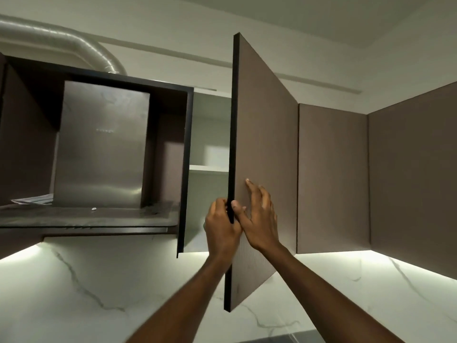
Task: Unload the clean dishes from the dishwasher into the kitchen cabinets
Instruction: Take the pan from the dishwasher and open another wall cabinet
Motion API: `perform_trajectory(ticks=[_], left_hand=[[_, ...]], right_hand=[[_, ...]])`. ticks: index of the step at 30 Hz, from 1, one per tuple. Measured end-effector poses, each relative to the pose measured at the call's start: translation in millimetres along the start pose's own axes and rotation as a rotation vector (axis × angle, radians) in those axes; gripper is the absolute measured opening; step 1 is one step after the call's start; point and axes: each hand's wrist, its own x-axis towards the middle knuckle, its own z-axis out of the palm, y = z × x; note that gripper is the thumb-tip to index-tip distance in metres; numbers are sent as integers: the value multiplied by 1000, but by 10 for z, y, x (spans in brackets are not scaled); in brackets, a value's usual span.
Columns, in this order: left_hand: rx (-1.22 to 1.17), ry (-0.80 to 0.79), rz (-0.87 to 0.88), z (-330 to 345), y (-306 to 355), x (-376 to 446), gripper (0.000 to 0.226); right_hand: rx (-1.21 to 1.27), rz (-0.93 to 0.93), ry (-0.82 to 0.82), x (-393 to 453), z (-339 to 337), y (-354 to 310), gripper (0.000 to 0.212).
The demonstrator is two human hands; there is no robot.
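Observation:
A brown cabinet door (264, 134) stands swung open towards me, its dark edge facing the camera. My left hand (221, 227) grips that edge from the inner side, fingers curled round it. My right hand (259, 219) lies flat on the door's outer face, fingers spread, thumb hooked on the edge. Behind the door the open cabinet (210, 134) shows a pale interior with one white shelf (209, 168); no dishes are visible on it. The dishwasher is out of view.
A steel extractor hood (101, 144) sits in a dark recess to the left, with a silver duct (74, 48) above. Closed brown wall cabinets (333, 179) run to the right and round the corner. A lit marble backsplash (99, 280) lies below.

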Motion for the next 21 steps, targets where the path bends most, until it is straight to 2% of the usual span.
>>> perform_trajectory(ticks=[3,6,11,14,16,21], left_hand=[[-56,1,22,78,290,-189,24],[-80,-27,69,177,466,-324,30],[-198,-81,178,395,704,-489,33],[-278,-144,258,574,865,-616,41],[-317,-217,305,715,992,-735,51],[-277,-374,466,1182,1303,-1027,101]], right_hand=[[37,38,55,-12,-234,-21,84],[40,59,56,-25,-586,54,83],[-227,-58,43,-122,-1179,119,75],[-255,-73,49,-165,-1487,208,70],[-249,-38,74,-180,-1692,308,67],[-267,79,190,-189,-2085,683,51]])
